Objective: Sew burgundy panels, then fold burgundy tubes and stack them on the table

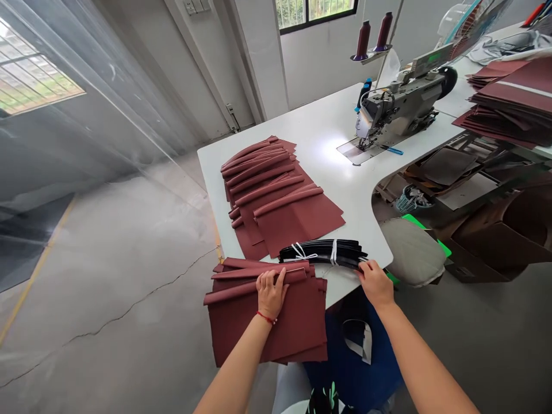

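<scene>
My left hand lies over a stack of maroon panels, its fingers closed over the rolled edge of the top one. This stack overhangs the table's near edge. With my right hand I pinch the right end of a bundle of black strips, which is tied with white cords in two places. Behind the bundle, more maroon panels lie overlapped in a fanned row, each with a rolled top edge. My fingertips partly hide the strip ends, so how many I hold cannot be told.
A sewing machine with its lamp lit stands at the back right, with maroon thread spools behind it. A blue tool lies by the needle. Right of the curved table edge are a cushioned stool and a cardboard box.
</scene>
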The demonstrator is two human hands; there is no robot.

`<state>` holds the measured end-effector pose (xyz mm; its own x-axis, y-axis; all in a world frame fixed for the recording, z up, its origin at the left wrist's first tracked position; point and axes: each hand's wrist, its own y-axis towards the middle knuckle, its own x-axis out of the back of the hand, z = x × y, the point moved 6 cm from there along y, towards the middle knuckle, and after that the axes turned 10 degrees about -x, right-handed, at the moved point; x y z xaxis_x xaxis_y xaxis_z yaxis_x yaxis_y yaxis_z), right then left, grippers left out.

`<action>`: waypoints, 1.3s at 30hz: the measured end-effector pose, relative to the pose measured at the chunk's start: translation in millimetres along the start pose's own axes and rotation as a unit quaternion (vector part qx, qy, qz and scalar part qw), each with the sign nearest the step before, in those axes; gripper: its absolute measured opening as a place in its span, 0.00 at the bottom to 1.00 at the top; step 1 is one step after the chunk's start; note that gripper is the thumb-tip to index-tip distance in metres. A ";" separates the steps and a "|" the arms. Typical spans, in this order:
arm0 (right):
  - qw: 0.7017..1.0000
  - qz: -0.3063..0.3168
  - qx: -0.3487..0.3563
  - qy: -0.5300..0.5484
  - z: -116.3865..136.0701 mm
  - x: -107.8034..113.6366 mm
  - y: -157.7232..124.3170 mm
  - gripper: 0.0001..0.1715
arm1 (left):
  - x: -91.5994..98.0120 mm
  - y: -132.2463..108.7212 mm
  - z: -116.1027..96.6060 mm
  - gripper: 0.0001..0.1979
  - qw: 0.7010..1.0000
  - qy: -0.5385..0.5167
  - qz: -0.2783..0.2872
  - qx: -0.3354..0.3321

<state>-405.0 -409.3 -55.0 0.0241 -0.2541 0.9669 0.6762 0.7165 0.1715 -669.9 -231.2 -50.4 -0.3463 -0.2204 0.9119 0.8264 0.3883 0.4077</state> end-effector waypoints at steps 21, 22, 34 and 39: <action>0.956 0.182 -0.149 0.174 -145.7 59.9 -122.6 0.10 | -1.5 5.1 10.5 0.18 0.996 -0.019 0.045 -0.079; 0.951 0.178 -0.176 0.181 -143.5 61.0 -138.6 0.11 | 2.5 7.0 11.4 0.18 0.995 -0.023 0.057 -0.085; 0.881 0.209 -0.197 0.376 -45.6 84.8 -235.6 0.24 | 86.6 22.7 2.0 0.12 0.961 -0.131 0.192 -0.151; 0.887 0.193 -0.128 0.399 -11.2 112.9 -226.2 0.24 | 138.0 17.1 -14.2 0.10 0.942 -0.192 0.219 -0.167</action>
<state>-547.0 -607.3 13.3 0.7358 -0.4737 0.4839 0.6458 0.7059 -0.2910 -697.2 -267.7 81.8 -0.0215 0.2598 0.9654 0.9988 0.0487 0.0091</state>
